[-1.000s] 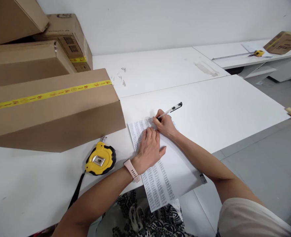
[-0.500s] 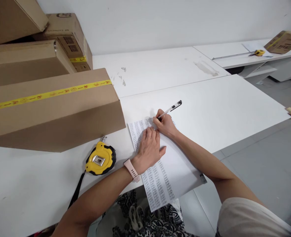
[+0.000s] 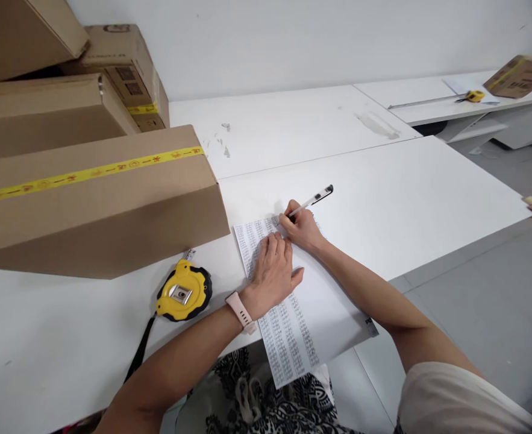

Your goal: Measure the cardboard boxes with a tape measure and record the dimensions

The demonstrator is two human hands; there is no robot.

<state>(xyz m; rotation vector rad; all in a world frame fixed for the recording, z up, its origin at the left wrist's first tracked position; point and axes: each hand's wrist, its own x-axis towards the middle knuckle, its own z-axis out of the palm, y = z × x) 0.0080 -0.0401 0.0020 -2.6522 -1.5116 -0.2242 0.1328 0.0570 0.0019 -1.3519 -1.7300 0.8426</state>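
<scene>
A printed sheet of paper (image 3: 311, 313) covered in small rows of figures lies on the white table (image 3: 405, 199), its lower end hanging over the front edge. My left hand (image 3: 272, 274), with a pink watch at the wrist, lies flat on the sheet with fingers stretched out. My right hand (image 3: 302, 229) is closed round a white pen with a black cap (image 3: 313, 200), its tip on the top of the sheet. A yellow tape measure (image 3: 183, 290) with a black strap sits just left of the paper.
A long cardboard box with yellow tape (image 3: 98, 199) lies at the left, with more boxes (image 3: 44, 108) stacked behind it. A further table holds another tape measure (image 3: 473, 96) and a box (image 3: 521, 75). Grey floor lies to the right.
The pen's top end wobbles slightly as my right hand writes. My left hand stays flat on the sheet.
</scene>
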